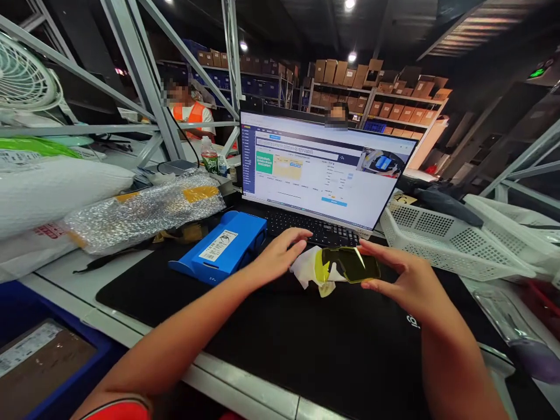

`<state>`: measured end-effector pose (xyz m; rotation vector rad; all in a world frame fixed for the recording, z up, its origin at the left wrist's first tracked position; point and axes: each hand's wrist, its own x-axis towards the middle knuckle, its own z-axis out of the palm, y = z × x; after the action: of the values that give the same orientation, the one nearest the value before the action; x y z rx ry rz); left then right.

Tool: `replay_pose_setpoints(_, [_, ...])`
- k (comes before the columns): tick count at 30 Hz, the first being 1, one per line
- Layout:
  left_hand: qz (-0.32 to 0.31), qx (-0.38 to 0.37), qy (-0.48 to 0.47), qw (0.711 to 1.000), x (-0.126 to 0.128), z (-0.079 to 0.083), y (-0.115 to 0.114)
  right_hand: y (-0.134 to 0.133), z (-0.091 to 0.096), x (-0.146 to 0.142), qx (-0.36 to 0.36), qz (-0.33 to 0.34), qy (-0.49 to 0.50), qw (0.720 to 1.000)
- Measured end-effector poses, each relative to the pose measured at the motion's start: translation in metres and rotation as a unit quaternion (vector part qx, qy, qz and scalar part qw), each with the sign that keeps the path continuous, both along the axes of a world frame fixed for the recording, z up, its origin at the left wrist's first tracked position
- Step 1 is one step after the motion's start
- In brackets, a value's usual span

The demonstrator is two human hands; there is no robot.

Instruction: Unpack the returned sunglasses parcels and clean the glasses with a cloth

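Observation:
My right hand [402, 277] grips a dark tinted eyewear lens [361, 265] by its right end, fingers along the top edge and thumb below. The lens has a nose notch and a yellowish edge. At its left end is a bright yellow piece [322, 266], partly covered by a crumpled white wrapper [305, 267]. My left hand [282, 254] is just left of the wrapper, thumb and fingers apart, with nothing visible between them. A blue cardboard box [225, 242] with a white label lies left of that hand.
A monitor [306, 169] and keyboard [297, 224] stand behind the black mat [280, 350]. White plastic baskets [429, 233] are at the right. Bubble-wrapped packages [149, 210] and a drink bottle [209, 156] sit at the left. A person in an orange vest [192, 112] is beyond.

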<state>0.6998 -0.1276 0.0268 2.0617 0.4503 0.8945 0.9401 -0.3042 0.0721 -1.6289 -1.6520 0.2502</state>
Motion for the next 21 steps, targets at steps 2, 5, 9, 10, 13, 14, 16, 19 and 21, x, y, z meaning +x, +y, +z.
replay_pose_setpoints(2, [-0.101,-0.148,0.03,0.983,0.007,0.006,0.018,0.003,-0.002,0.002,0.008,0.005,0.013,1.0])
replay_pose_setpoints(5, [-0.115,-0.218,0.015,0.969,0.015,0.002,0.03,0.006,-0.004,0.004,0.017,-0.003,0.029,0.999])
replay_pose_setpoints(9, [-0.064,-0.225,-0.029,0.972,0.019,-0.004,0.025,0.007,0.001,0.005,0.042,-0.007,-0.035,0.998])
replay_pose_setpoints(10, [-0.062,-0.224,-0.033,0.972,0.019,-0.002,0.023,0.006,0.003,0.006,0.048,0.002,-0.053,0.997])
replay_pose_setpoints(13, [-0.079,-0.213,-0.021,0.974,0.02,0.009,0.016,0.005,0.007,0.008,0.049,0.031,-0.071,0.996])
replay_pose_setpoints(14, [-0.087,-0.208,-0.014,0.974,0.021,0.013,0.013,0.004,0.007,0.008,0.047,0.033,-0.073,0.996])
replay_pose_setpoints(16, [-0.099,-0.189,-0.004,0.977,0.025,0.02,0.009,0.003,0.008,0.008,0.041,0.027,-0.08,0.996])
replay_pose_setpoints(19, [-0.103,-0.145,0.009,0.984,0.03,0.025,0.002,0.0,0.007,0.004,0.036,0.02,-0.101,0.994])
replay_pose_setpoints(21, [-0.102,-0.114,0.023,0.988,0.033,0.027,-0.003,-0.003,0.008,0.002,0.038,0.033,-0.113,0.992])
